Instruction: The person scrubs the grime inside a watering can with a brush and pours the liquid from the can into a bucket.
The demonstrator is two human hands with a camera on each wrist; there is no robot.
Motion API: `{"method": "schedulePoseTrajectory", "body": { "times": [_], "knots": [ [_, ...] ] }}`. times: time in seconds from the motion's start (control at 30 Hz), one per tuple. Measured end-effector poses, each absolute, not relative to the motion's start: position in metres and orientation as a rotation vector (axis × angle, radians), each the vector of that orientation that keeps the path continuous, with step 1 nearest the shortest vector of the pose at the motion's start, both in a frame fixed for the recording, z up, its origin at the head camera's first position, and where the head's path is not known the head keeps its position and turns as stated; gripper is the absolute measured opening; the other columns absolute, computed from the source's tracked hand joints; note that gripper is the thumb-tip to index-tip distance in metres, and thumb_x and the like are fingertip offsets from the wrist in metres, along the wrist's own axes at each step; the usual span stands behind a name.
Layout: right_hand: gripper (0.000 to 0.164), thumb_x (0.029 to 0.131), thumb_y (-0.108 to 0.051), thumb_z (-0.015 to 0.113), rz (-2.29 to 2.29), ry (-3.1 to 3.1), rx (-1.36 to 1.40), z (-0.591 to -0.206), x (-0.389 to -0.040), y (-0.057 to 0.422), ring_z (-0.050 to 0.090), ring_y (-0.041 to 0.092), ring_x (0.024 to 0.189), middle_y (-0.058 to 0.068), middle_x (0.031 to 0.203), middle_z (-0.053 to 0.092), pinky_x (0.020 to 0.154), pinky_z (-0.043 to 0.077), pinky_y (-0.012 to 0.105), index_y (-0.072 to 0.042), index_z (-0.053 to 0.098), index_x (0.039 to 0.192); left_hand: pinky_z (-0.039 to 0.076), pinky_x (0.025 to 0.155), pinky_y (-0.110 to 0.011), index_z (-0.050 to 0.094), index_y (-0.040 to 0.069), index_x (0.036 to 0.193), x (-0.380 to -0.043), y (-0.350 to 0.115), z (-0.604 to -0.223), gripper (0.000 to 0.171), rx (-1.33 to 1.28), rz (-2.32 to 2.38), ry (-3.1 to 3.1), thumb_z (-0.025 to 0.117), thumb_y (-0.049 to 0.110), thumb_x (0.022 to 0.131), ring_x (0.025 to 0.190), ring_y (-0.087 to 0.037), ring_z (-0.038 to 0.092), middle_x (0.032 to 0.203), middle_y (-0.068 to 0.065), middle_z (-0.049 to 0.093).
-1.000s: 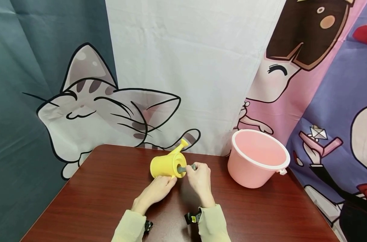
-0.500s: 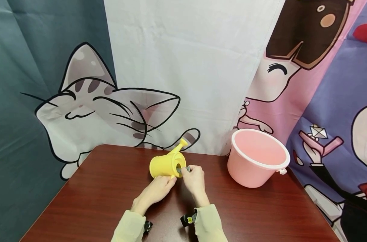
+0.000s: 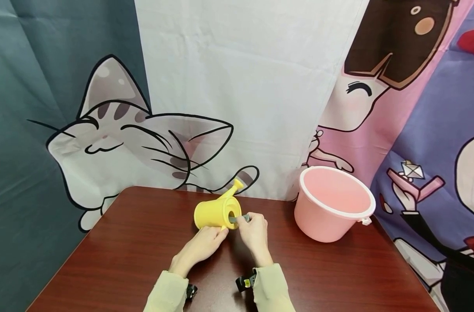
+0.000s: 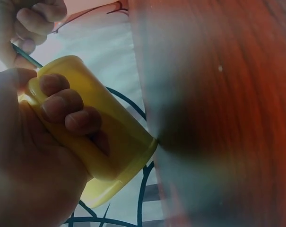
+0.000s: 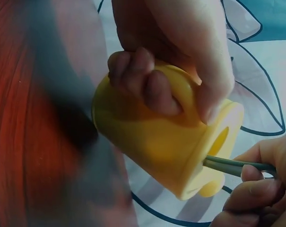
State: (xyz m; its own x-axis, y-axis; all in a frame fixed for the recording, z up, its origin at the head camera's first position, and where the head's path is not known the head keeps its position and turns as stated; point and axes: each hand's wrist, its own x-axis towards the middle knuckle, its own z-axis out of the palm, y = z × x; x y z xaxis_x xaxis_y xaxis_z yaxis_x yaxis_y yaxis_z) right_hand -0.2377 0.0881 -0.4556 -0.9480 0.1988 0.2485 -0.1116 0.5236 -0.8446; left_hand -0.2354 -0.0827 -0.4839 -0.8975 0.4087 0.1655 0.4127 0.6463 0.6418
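A yellow watering can (image 3: 210,214) is tipped on its side above the table, its opening turned right and its spout pointing up to the back right. My left hand (image 3: 202,245) grips the can's handle, with fingers curled through it in both wrist views. In my right hand (image 3: 255,234) I hold a slim grey-green tool (image 5: 230,165), pinched between thumb and curled fingers. Its shaft runs into the can's opening, and the inner end is hidden there; I cannot tell what kind of tool it is.
A pink bucket (image 3: 320,223) with a white rim stands on the dark red-brown table (image 3: 127,251), to the right of my hands. Behind the table hangs a printed cloth (image 3: 252,86) with cartoon figures.
My right hand moves left with the tool, pushing it deeper into the can, then shifts slightly back right. The left hand and the watering can stay almost still.
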Motion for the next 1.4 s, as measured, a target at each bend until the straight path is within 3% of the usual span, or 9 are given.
{"method": "schedulePoseTrajectory", "body": {
  "times": [0.57, 1.4],
  "knots": [
    [0.034, 0.081, -0.013, 0.063, 1.309, -2.444, -0.046, -0.433, -0.226, 0.093, 0.035, 0.011, 0.042, -0.008, 0.045, 0.033, 0.043, 0.029, 0.026, -0.016, 0.047, 0.051, 0.034, 0.055, -0.025, 0.046, 0.019, 0.063, -0.236, -0.083, -0.484, 0.045, -0.694, -1.154, -2.855, 0.042, 0.035, 0.105, 0.054, -0.007, 0.03, 0.057, 0.009, 0.032],
    [0.032, 0.079, -0.015, 0.066, 1.203, -2.492, -0.067, -0.453, -0.237, 0.086, 0.038, 0.013, 0.044, -0.008, 0.046, 0.034, 0.046, 0.033, 0.028, -0.016, 0.047, 0.054, 0.034, 0.055, -0.025, 0.045, 0.019, 0.062, -0.237, -0.084, -0.484, 0.048, -0.711, -1.113, -2.848, 0.039, 0.037, 0.106, 0.053, -0.006, 0.03, 0.056, 0.01, 0.033]
  ]
}}
